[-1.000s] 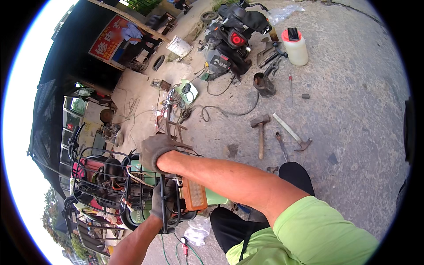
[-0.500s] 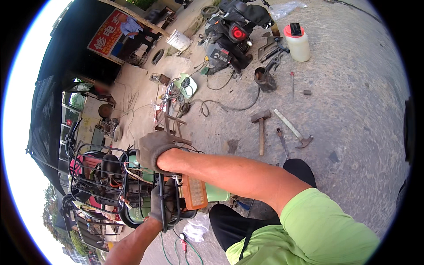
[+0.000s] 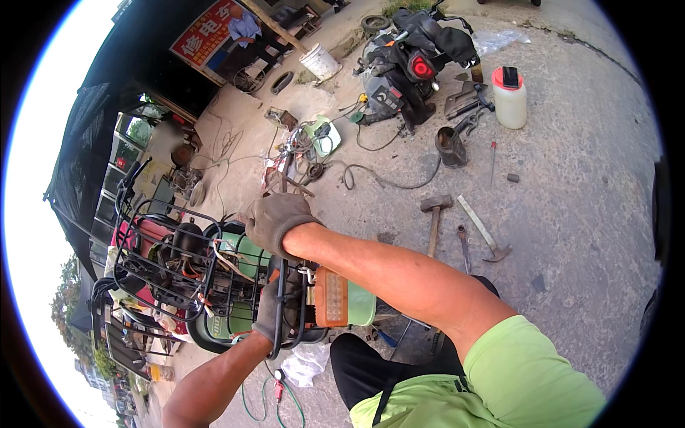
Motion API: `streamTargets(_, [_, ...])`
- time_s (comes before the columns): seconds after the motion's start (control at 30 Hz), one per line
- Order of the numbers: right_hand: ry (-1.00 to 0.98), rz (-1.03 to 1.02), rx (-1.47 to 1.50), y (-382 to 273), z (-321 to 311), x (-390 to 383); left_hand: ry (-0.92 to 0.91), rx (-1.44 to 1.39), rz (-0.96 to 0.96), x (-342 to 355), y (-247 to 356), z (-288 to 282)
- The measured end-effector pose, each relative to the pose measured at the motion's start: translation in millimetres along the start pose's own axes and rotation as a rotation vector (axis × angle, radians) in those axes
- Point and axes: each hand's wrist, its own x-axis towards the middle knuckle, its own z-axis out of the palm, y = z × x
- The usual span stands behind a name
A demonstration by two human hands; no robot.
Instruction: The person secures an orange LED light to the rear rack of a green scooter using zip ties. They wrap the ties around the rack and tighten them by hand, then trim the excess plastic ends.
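Observation:
In front of me stands a green electric scooter with a black metal rear rack (image 3: 153,267) and an orange and clear tail light (image 3: 331,297). My left hand (image 3: 270,308), in a grey-brown work glove, reaches in under the rack's end bar beside the light; its fingers are hidden among the bars and dark parts. My right hand (image 3: 277,220), gloved the same, is closed at the scooter's far side, above the green body panel (image 3: 246,253). What it grips, if anything, is hidden by the hand itself. White wires hang by the light.
On the ground to the right lie a mallet (image 3: 435,217), a claw hammer (image 3: 485,230), a wrench (image 3: 464,246) and a screwdriver (image 3: 492,162). Beyond are a white jar with a red lid (image 3: 509,103), a black scooter (image 3: 403,71) and loose cables (image 3: 385,175). A person (image 3: 246,28) is at the back.
My view has shifted, so the whole scene sits further right in the picture. Both gloved hands stay at the scooter's rear, the right one still closed.

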Motion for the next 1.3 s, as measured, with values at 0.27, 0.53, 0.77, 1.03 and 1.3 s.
streamTargets(0.27, [-0.057, -0.052, -0.033, -2.9, -2.8, -7.7, -0.260, 0.541, 0.015, -60.0, 32.6, -6.6])
streamTargets(0.53, [-0.035, -0.012, -0.015, 3.6, -19.2, -14.2, -0.574, 0.719, -0.283, -40.6, 61.0, 1.1])
streamTargets(0.77, [-0.029, -0.033, 0.007, 5.4, -19.0, -15.7, -0.645, 1.071, -0.063, -30.7, 38.3, -13.1])
streamTargets(1.03, [-0.056, -0.089, 0.011, 8.0, -20.3, -18.6, -0.512, 0.722, -0.210, -18.7, 19.1, -30.2])
streamTargets(1.3, [-0.077, -0.098, 0.043, 12.9, -24.0, -25.2, -0.385, 0.458, -0.379, -6.2, 7.8, -29.2])
